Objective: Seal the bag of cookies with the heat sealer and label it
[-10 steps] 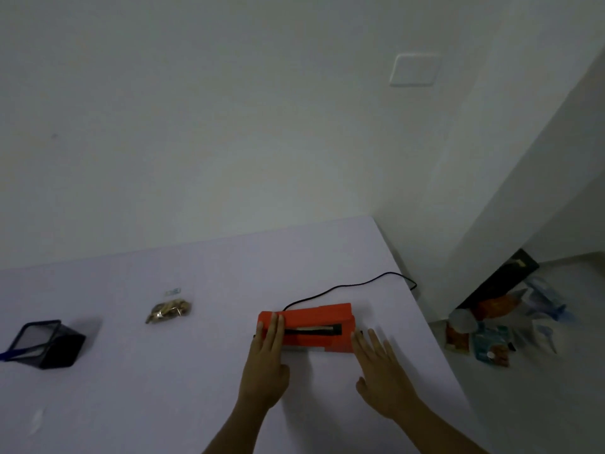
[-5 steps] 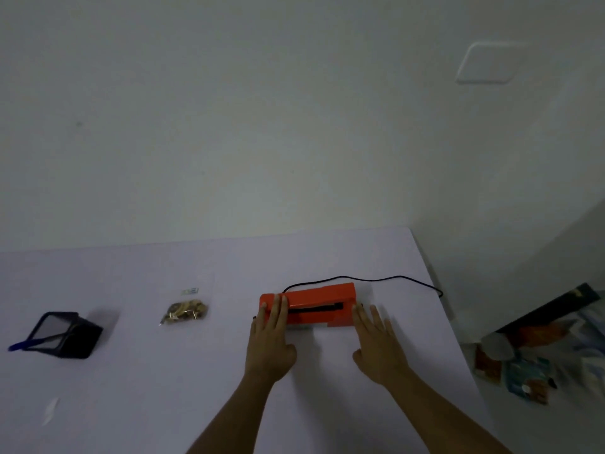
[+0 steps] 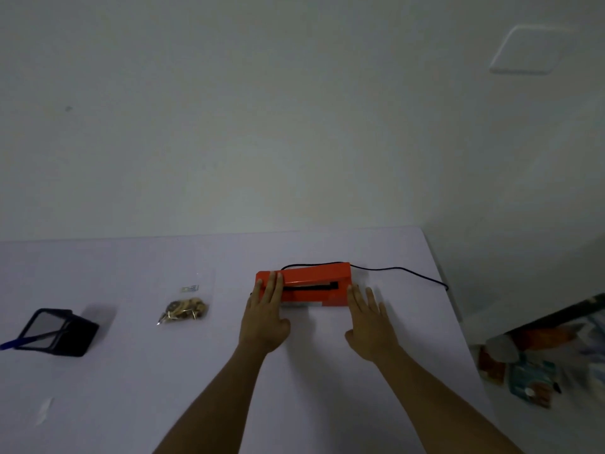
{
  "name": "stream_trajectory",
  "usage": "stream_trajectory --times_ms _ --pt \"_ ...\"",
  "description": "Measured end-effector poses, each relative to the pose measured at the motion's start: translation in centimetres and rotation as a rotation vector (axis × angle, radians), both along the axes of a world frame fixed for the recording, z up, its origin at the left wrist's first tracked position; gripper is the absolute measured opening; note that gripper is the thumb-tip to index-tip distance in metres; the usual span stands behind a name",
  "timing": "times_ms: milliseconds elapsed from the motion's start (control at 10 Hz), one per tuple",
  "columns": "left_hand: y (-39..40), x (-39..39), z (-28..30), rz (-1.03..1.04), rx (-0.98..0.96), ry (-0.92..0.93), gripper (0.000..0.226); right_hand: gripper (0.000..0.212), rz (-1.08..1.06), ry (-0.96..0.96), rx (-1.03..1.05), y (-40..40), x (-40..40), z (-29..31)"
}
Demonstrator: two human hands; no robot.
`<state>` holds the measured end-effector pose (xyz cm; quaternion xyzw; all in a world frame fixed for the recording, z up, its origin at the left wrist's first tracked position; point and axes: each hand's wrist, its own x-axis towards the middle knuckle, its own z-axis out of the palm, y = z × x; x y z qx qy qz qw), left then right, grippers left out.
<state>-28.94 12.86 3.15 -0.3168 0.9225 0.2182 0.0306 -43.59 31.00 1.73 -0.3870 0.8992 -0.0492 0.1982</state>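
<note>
An orange heat sealer [image 3: 311,283] with a black slot lies on the white table [image 3: 131,371], its black cord [image 3: 402,271] trailing off to the right edge. My left hand [image 3: 265,317] lies flat with its fingertips on the sealer's left end. Flat on the table beside the sealer's right end is my right hand [image 3: 368,326], fingers spread, holding nothing. A clear bag of cookies [image 3: 185,309] rests on the table to the left of the sealer, apart from both hands.
A black mesh pen holder [image 3: 57,332] lies tipped at the far left with a blue pen [image 3: 9,345] sticking out. A small white slip [image 3: 44,411] lies near the front left. Clutter sits on the floor past the table's right edge [image 3: 537,371].
The view has swung left and tilted, so the sealer now looks level. Both hands have stayed at the sealer's ends, the right one a little closer to it.
</note>
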Motion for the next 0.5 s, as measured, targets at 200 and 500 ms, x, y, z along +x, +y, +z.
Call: stream_trajectory --times_ms 200,500 --pt "0.0 0.0 0.4 0.022 0.053 0.024 0.096 0.097 -0.024 -0.033 0.033 0.3 0.4 0.3" --pt "0.7 2.6 1.7 0.017 0.083 0.065 0.099 0.099 -0.016 0.023 -0.040 0.8 4.3 1.8"
